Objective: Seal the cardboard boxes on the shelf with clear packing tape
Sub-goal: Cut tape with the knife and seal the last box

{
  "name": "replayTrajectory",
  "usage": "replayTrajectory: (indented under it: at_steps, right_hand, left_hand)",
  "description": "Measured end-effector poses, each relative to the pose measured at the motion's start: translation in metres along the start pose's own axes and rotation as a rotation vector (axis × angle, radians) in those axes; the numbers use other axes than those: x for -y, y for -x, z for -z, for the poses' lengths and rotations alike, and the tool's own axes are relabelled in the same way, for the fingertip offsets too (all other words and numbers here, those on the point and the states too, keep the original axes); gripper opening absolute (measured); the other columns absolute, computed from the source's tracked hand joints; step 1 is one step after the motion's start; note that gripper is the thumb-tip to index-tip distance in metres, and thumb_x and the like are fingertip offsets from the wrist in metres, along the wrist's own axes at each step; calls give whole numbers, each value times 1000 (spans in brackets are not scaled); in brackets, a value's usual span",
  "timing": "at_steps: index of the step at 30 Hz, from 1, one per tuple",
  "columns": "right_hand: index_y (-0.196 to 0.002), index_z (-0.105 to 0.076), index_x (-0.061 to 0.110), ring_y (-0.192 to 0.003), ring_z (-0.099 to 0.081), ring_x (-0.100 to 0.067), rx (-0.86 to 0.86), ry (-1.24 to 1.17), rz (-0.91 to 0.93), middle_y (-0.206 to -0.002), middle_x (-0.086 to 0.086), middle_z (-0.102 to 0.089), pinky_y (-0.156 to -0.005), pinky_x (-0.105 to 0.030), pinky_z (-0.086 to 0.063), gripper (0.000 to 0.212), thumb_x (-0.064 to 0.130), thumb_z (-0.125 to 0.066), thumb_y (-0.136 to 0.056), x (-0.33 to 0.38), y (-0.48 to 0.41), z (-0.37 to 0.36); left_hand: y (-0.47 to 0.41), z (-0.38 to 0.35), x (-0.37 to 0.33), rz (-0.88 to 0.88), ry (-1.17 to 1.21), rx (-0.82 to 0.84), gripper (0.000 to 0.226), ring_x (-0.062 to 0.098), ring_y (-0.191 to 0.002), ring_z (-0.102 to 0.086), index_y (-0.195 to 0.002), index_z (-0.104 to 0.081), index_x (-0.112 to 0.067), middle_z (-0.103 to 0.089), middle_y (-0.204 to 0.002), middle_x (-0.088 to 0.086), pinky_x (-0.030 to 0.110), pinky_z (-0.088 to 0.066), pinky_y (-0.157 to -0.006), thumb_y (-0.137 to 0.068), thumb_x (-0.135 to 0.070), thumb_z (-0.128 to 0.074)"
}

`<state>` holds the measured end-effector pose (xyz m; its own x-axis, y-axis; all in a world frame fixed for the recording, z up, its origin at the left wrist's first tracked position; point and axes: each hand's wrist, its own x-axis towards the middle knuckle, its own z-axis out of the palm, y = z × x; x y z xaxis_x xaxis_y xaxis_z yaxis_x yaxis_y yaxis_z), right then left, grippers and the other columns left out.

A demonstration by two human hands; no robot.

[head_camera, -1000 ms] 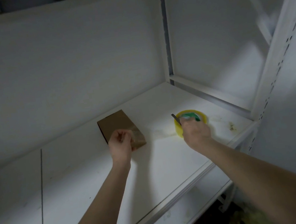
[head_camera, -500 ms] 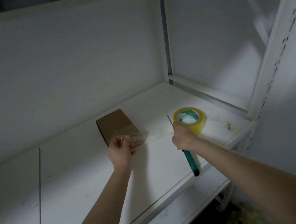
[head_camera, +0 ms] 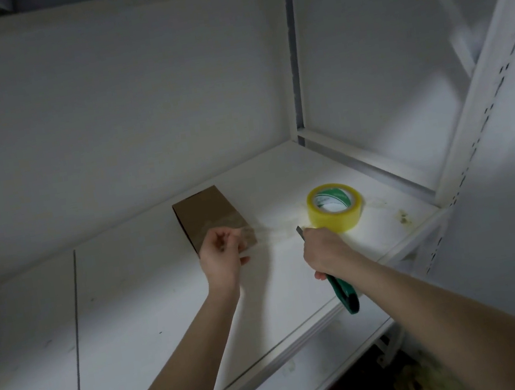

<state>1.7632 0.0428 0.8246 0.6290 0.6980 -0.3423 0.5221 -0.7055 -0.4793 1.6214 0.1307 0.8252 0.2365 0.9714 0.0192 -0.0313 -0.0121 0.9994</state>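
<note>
Risk here imo: the tape strip, stretched from the tape roll right of the cardboard box on the shelf, could slacken and stick to itself, or tear crooked if the knife drags. The left hand grip pinches the strip's end at the box's near corner. The right hand grip is wrapped tight round the knife.

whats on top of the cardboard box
A strip of clear tape lies across the near end of the cardboard box, pinched by the left hand. The hand covers that corner, so the tape's end is hidden.

Brown box lies near flat-lying tape roll.
</note>
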Motion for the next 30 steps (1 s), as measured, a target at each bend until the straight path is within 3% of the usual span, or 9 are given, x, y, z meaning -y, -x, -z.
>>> replayTrajectory:
  at_steps: [5, 7, 10, 12, 14, 18, 23, 27, 30]
  right_hand:
    - [-129, -49, 1, -73, -72, -29, 0, 101, 30, -74, -11, -57, -71, -39, -61, 36, -4, -36, -95, 0, -2, -6]
    - [-126, -52, 0, -83, -72, -28, -15, 177, 55, -75, -9, -59, -75, -38, -60, 33, -3, -41, -95, 2, -1, -7]
    - [-129, -51, 2, -105, -66, -28, -37, 301, 96, -111, -13, -66, -82, -33, -54, 35, -1, -43, -96, 4, 0, -8]
    - [-129, -52, 2, -104, -66, -27, -35, 333, 95, -117, -14, -64, -78, -31, -52, 35, -1, -43, -95, 3, -1, -9]
    - [-138, -45, 4, -101, -65, -27, -43, 300, 86, -118, -15, -64, -80, -34, -53, 42, 1, -44, -96, 1, -5, -8]
    - [-149, -29, 12, -116, -57, -32, -90, 83, 112, -135, -15, -54, -91, -39, -51, 48, 24, -37, -103, 1, -23, 5]
    - [-154, -12, 12, -115, -54, -34, -60, 59, 126, -139, -21, -43, -81, -31, -45, 69, 11, -46, -94, 16, -49, 17]
    - [-151, -18, 8, -122, -44, -34, -152, 332, 164, -139, -23, -37, -95, -34, -41, 61, 10, -45, -97, 12, -68, 4]
    - [-146, -33, 12, -117, -48, -31, -170, 379, 220, -132, -17, -41, -93, -33, -43, 49, 12, -45, -98, 8, -71, -2]
  left_hand:
    - [5, -12, -10, -42, -35, 98, 14, 17, -68, -59, -78, -56, -12, -60, -75, 6, 24, -51, -52, -90, -5, -59]
    - [7, -19, -18, -55, -38, 128, 14, 17, -64, -58, -79, -56, -12, -59, -75, 5, 25, -52, -52, -90, -4, -59]
    - [3, -27, -45, -94, 35, 128, 12, 12, -60, -56, -82, -55, -11, -57, -73, 4, 24, -50, -48, -91, -4, -58]
    - [-6, -26, -63, -143, 10, 138, 11, 8, -59, -58, -82, -55, -13, -58, -76, 3, 24, -51, -48, -90, -6, -59]
    - [-15, -19, -73, -142, -14, 122, 9, 11, -63, -60, -82, -56, -14, -61, -81, 6, 24, -51, -50, -89, -10, -61]
    - [-21, -2, -67, -47, 15, 30, 13, 16, -68, -56, -78, -55, -14, -59, -76, 8, 27, -54, -54, -88, -7, -58]
    - [-23, 5, -55, 19, 30, -16, 12, 14, -63, -54, -79, -54, -11, -57, -71, 6, 22, -52, -50, -90, -6, -58]
    - [-26, 7, -58, 28, 11, -27, 4, 14, -62, -55, -87, -55, -6, -58, -69, 5, 23, -54, -53, -90, -6, -57]
    - [-31, 11, -64, 24, -13, -23, 5, 14, -64, -58, -85, -58, -8, -60, -72, 5, 24, -56, -54, -90, -7, -60]
